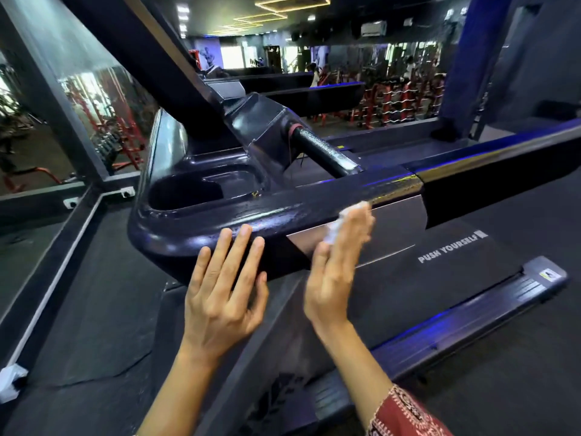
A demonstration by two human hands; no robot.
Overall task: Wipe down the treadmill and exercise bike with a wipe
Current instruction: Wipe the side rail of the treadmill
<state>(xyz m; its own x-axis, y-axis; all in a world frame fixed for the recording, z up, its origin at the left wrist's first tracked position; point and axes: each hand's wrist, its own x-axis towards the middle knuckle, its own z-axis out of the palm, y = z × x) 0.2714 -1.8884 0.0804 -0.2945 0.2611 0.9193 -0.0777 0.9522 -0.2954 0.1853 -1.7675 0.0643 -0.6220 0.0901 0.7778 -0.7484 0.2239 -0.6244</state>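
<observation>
The black treadmill console (pixel 201 221) with its cup recess fills the middle of the head view. My left hand (pixel 224 291) lies flat with straight fingers against the console's rounded front edge. My right hand (pixel 338 262), blurred, presses a white wipe (pixel 338 223) with straight fingers onto the silver panel (pixel 399 221) just right of the left hand. Only an edge of the wipe shows past the fingers. The treadmill belt (pixel 446 278), printed PUSH YOURSELF, lies below. No exercise bike is recognisable.
A metal handle bar (pixel 323 152) juts out behind the console. A black side rail (pixel 503 158) runs right. Mirrors (pixel 63 89) stand at the left; red weight racks (pixel 393 99) show far back. A crumpled white scrap (pixel 11 382) lies on the floor at left.
</observation>
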